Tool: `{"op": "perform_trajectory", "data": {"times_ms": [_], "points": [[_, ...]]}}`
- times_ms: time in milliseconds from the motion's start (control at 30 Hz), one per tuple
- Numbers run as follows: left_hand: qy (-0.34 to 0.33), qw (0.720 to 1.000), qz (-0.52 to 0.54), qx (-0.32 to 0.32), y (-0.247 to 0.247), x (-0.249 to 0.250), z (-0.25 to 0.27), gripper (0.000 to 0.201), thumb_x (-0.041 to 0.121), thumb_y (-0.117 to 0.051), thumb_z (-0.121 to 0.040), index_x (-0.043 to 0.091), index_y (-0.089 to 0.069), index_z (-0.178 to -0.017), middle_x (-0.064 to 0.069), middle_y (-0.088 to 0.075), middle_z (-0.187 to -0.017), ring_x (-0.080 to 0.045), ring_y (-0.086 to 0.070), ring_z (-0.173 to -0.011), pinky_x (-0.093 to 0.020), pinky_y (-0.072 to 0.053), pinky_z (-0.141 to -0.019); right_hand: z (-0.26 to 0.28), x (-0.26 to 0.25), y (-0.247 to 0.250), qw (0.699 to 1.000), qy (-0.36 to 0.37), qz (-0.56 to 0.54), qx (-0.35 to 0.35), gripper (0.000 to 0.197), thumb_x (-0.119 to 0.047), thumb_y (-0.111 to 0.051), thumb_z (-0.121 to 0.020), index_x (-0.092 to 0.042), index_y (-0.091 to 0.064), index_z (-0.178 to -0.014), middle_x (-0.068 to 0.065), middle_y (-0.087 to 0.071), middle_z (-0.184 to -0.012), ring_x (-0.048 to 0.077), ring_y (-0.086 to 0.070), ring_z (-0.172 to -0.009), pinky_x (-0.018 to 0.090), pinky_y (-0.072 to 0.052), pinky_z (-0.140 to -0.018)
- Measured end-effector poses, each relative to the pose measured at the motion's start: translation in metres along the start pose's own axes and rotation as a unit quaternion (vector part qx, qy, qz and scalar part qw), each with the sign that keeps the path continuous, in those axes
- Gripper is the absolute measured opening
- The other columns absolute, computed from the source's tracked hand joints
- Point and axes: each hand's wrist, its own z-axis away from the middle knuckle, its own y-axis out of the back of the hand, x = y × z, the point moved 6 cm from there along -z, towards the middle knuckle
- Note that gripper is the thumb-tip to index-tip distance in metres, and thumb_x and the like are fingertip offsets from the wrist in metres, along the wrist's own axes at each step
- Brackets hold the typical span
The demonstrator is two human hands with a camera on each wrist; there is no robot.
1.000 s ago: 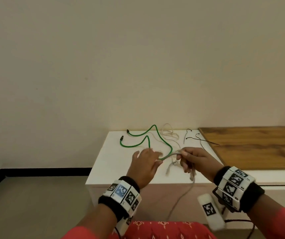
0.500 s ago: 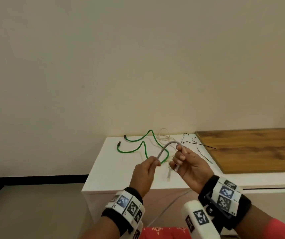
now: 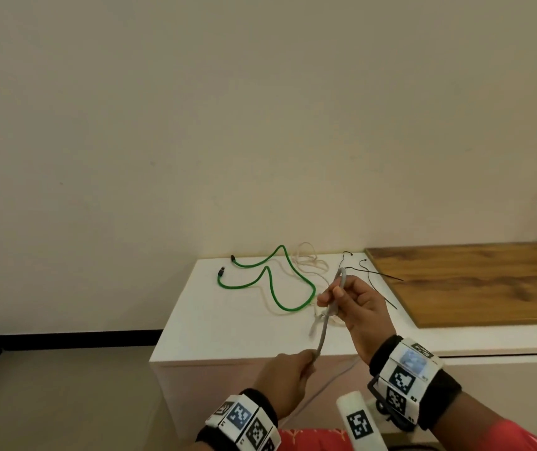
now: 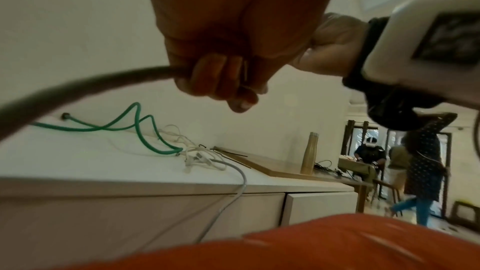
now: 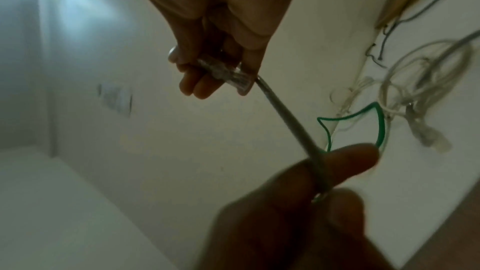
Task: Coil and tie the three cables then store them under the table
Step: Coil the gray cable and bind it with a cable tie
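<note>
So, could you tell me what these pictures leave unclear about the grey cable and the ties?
- Grey cable: head view, its far end drops behind the table edge, length unknown.
- Left hand: its back hides the grip.
- Black ties: too thin to count.
- Right wrist view: motion-blurred.

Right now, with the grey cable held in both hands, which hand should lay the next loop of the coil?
Left, probably. The left hand grips the thin grey round cable on the side whose slack hangs off the white table. The right hand pinches the end by its clear plug, a natural anchor.
</note>
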Motion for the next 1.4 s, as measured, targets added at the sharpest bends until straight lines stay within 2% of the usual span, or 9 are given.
{"op": "perform_trajectory", "data": {"times_ms": [67, 133, 367, 567, 733, 967, 1100, 1233, 1400], "points": [[-0.02, 0.999, -0.044, -0.007, 0.004, 0.006, 0.0, 0.032, 0.025, -0.035, -0.096, 0.013, -0.05, -0.121, -0.017, -0.067, -0.106, -0.035, -0.06, -0.095, -0.038, -0.047, -0.079, 0.003, -0.001, -0.002, 0.996, 0.012, 0.08, -0.023, 0.008, -0.007, -0.061, -0.083, -0.009, -0.058, -0.075, 0.003, -0.067, -0.058, 0.01, -0.062, -0.06, 0.023, -0.05, -0.067], [-0.031, 0.995, -0.096, -0.004, 0.012, 0.008, -0.001, 0.031, 0.026, -0.034, -0.097, 0.011, -0.052, -0.116, -0.017, -0.067, -0.105, -0.036, -0.06, -0.095, -0.038, -0.044, -0.076, 0.005, 0.003, -0.001, 0.985, 0.019, 0.167, -0.038, 0.022, 0.006, -0.052, -0.086, -0.011, -0.059, -0.072, -0.001, -0.066, -0.056, 0.008, -0.06, -0.059, 0.017, -0.05, -0.066], [-0.089, 0.969, -0.232, -0.002, 0.035, 0.025, -0.004, 0.025, 0.016, -0.035, -0.095, 0.008, -0.056, -0.106, -0.017, -0.066, -0.095, -0.037, -0.06, -0.084, -0.032, -0.032, -0.06, 0.009, 0.01, -0.011, 0.94, 0.022, 0.323, -0.108, 0.014, 0.0, -0.054, -0.087, -0.004, -0.06, -0.076, -0.007, -0.068, -0.073, 0.002, -0.066, -0.074, 0.018, -0.053, -0.076], [-0.131, 0.933, -0.335, 0.03, 0.045, 0.031, -0.002, 0.008, 0.037, -0.064, -0.064, 0.029, -0.063, -0.063, 0.008, -0.059, -0.044, -0.006, -0.051, -0.032, -0.014, -0.027, -0.031, 0.017, 0.023, -0.022, 0.847, -0.014, 0.487, -0.213, 0.022, -0.014, -0.044, -0.09, -0.023, -0.059, -0.078, -0.016, -0.056, -0.066, -0.001, -0.057, -0.064, 0.028, -0.049, -0.073], [-0.204, 0.918, -0.323, 0.108, 0.042, 0.045, 0.005, 0.028, 0.034, -0.041, -0.078, 0.028, -0.062, -0.06, 0.008, -0.061, -0.048, -0.007, -0.051, -0.034, -0.016, -0.031, -0.032, 0.022, 0.024, -0.032, 0.832, -0.039, 0.499, -0.24, 0.031, -0.01, -0.04, -0.094, -0.014, -0.056, -0.12, -0.009, -0.057, -0.077, 0.009, -0.055, -0.072, 0.025, -0.048, -0.076], [-0.126, 0.958, -0.245, 0.079, 0.04, 0.042, 0.003, 0.037, 0.056, -0.036, -0.076, 0.022, -0.048, -0.084, 0.01, -0.062, -0.049, -0.004, -0.052, -0.035, -0.016, -0.033, -0.032, 0.018, 0.024, -0.029, 0.796, -0.085, 0.536, -0.268, 0.028, -0.007, -0.036, -0.091, -0.018, -0.048, -0.069, -0.006, -0.05, -0.065, 0.013, -0.05, -0.057, 0.034, -0.046, -0.067], [-0.046, 0.993, -0.077, 0.077, 0.064, 0.014, 0.006, 0.032, 0.047, -0.049, -0.086, 0.016, -0.057, -0.089, -0.003, -0.068, -0.076, -0.011, -0.058, -0.066, -0.025, -0.036, -0.06, 0.017, 0.025, -0.019, 0.736, -0.098, 0.607, -0.283, 0.033, -0.016, -0.036, -0.094, -0.02, -0.047, -0.063, -0.01, -0.051, -0.054, 0.002, -0.049, -0.051, 0.029, -0.044, -0.07], [-0.021, 0.993, 0.072, 0.087, 0.082, -0.01, 0.01, 0.016, 0.027, -0.059, -0.087, 0.014, -0.067, -0.082, 0.002, -0.061, -0.067, 0.0, -0.049, -0.056, -0.015, -0.032, -0.057, 0.013, 0.023, -0.015, 0.762, -0.124, 0.562, -0.296, 0.042, -0.037, -0.038, -0.095, -0.028, -0.045, -0.055, -0.008, -0.047, -0.047, 0.0, -0.045, -0.035, 0.016, -0.038, -0.053], [-0.046, 0.989, 0.028, 0.136, 0.085, -0.002, 0.006, 0.018, 0.027, -0.056, -0.088, 0.014, -0.066, -0.08, 0.014, -0.044, -0.05, -0.001, -0.046, -0.049, -0.012, -0.027, -0.051, 0.022, 0.03, -0.027, 0.829, -0.2, 0.403, -0.334, 0.032, -0.02, -0.041, -0.096, -0.019, -0.048, -0.065, -0.005, -0.065, -0.07, -0.003, -0.061, -0.051, 0.015, -0.05, -0.059]]}}
